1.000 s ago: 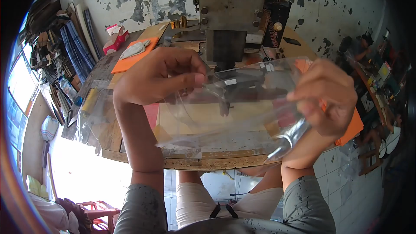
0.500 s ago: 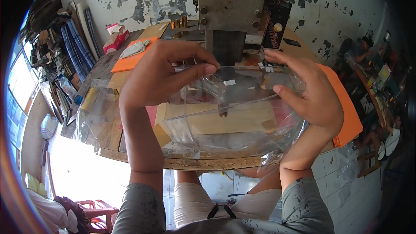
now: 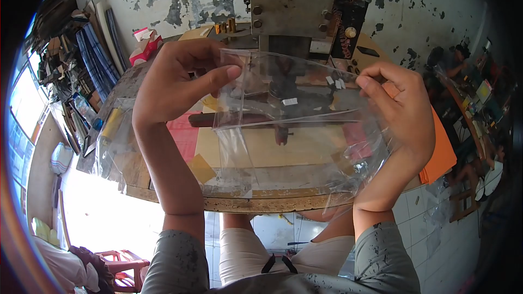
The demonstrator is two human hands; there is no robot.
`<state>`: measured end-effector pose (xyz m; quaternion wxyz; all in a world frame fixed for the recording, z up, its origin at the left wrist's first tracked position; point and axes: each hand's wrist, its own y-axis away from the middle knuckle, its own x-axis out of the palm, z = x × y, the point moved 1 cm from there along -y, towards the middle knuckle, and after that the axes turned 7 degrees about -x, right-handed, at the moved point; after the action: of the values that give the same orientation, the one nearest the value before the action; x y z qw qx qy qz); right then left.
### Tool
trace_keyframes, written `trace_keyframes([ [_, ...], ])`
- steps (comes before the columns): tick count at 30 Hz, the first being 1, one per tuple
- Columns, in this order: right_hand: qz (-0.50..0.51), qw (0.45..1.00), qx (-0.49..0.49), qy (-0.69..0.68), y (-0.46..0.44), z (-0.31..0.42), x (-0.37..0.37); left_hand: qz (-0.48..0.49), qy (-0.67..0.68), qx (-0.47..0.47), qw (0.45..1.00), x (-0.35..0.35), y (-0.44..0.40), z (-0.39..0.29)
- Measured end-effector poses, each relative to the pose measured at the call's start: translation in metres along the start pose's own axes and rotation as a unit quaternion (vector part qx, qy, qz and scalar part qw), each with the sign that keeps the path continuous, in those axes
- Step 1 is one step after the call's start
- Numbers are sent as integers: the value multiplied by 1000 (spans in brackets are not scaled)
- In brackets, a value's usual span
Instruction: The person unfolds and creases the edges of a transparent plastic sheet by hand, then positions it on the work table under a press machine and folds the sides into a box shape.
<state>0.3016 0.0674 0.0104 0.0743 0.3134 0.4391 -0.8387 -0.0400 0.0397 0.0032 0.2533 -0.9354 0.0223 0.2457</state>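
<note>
Between my hands a clear plastic sheet [image 3: 305, 95] is stretched, with a fold line across it and its lower part hanging slack over the table edge. My left hand [image 3: 174, 84] pinches its upper left corner between thumb and fingers. On the other side my right hand [image 3: 403, 109] pinches the upper right edge with thumb and forefinger. Through the plastic I see a dark bar [image 3: 202, 120] of the machine, a tan board [image 3: 272, 152] and small white pieces [image 3: 290, 101]. A red sheet [image 3: 181, 139] shows beside my left wrist.
A bolted metal press [image 3: 291, 2] stands at the back of the wooden table [image 3: 261, 204]. Orange sheets [image 3: 442, 152] lie at the right, more clear plastic [image 3: 117, 147] at the left. A phone [image 3: 368, 51] is behind. Another person [image 3: 456, 62] sits far right.
My hands have moved apart, the left going left and the right slightly right. The right fingers have closed on the plastic edge, and the sheet is now pulled wider and flatter.
</note>
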Motion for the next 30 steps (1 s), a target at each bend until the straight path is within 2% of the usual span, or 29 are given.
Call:
trace_keyframes([
  [4, -4, 999, 19, -29, 1, 1, -1, -28, 42, 28, 998, 1, -1, 1],
  [7, -4, 999, 19, -29, 0, 1, 0, -49, 21, 40, 998, 4, 0, -5],
  [13, 0, 999, 12, -33, -1, -1, 0, -54, 65, 47, 995, 8, -2, -12],
  [16, 9, 999, 16, -28, -1, 1, -2, -83, 55, 49, 994, 11, -2, -14],
  [22, 0, 999, 10, -40, 1, 0, -2, -70, 73, 68, 993, 10, -6, -9],
  [30, -2, 999, 5, -53, 2, -1, -3, -131, 47, 61, 988, 23, -8, -14],
])
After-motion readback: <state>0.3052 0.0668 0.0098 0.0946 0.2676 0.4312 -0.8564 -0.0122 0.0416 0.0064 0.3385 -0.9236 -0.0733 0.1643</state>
